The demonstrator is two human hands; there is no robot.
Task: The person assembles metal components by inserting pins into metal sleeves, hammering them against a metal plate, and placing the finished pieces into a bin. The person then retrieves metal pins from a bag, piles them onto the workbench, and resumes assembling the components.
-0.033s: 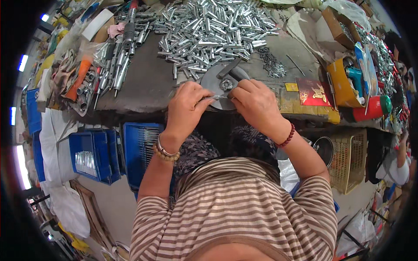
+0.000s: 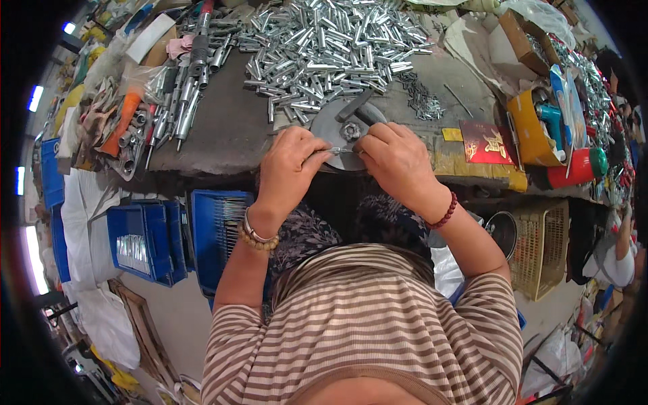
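Over the near rim of a round grey metal disc (image 2: 324, 123) on the bench, my two hands meet around a small shiny metal tube (image 2: 339, 150). Thumb and fingers of my left hand (image 2: 290, 165) pinch one end of it. My right hand (image 2: 399, 160) is closed at the other end; its fingertips hide whether it also grips a smaller part. Just beyond them a small round metal piece (image 2: 350, 131) sits on the disc. A dark hammer-like tool (image 2: 364, 111) lies across the disc's far side. Behind it spreads a large heap of silvery metal tubes (image 2: 324, 50).
Small dark pins (image 2: 423, 101) lie right of the heap, near a red card (image 2: 486, 143) and a yellow container (image 2: 530, 128). Rod-like tools (image 2: 189, 94) crowd the left. Below the bench are blue bins (image 2: 145, 236) and a tan plastic basket (image 2: 543, 250).
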